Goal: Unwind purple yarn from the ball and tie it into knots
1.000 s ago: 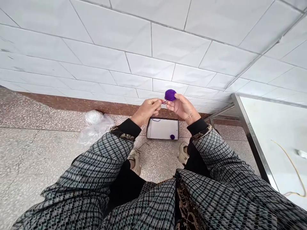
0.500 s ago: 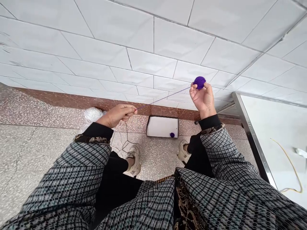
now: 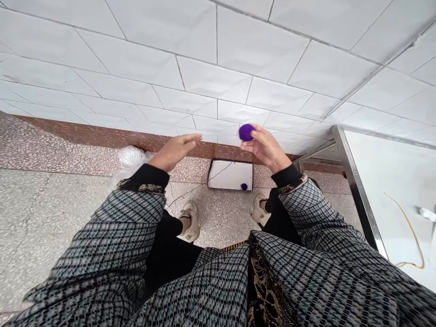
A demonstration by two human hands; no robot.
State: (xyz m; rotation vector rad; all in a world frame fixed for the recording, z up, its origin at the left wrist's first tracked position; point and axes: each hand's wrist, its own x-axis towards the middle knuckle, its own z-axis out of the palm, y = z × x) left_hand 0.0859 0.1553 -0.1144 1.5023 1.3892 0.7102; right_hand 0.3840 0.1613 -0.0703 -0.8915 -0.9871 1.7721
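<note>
A ball of purple yarn (image 3: 246,132) is held up in front of the wall by my right hand (image 3: 267,147), its fingers and thumb around the near side. From it a loose strand drops over the shallow dark-rimmed box (image 3: 218,187) and trails left across the floor. My left hand (image 3: 179,150) is apart from the ball, fingers stretched out, with no yarn visible in it. Inside the box's right front corner lies a smaller purple yarn ball (image 3: 244,186).
White yarn (image 3: 131,156) in clear plastic sits on the floor at the left, against the wall base. My shoes (image 3: 190,221) stand either side of the box. A white table (image 3: 391,190) with a metal edge and a yellow cord (image 3: 413,231) is at the right.
My right hand has brought the yarn ball left and slightly lower. My left hand has let go of the strand, which was taut and now hangs slack over the box.
</note>
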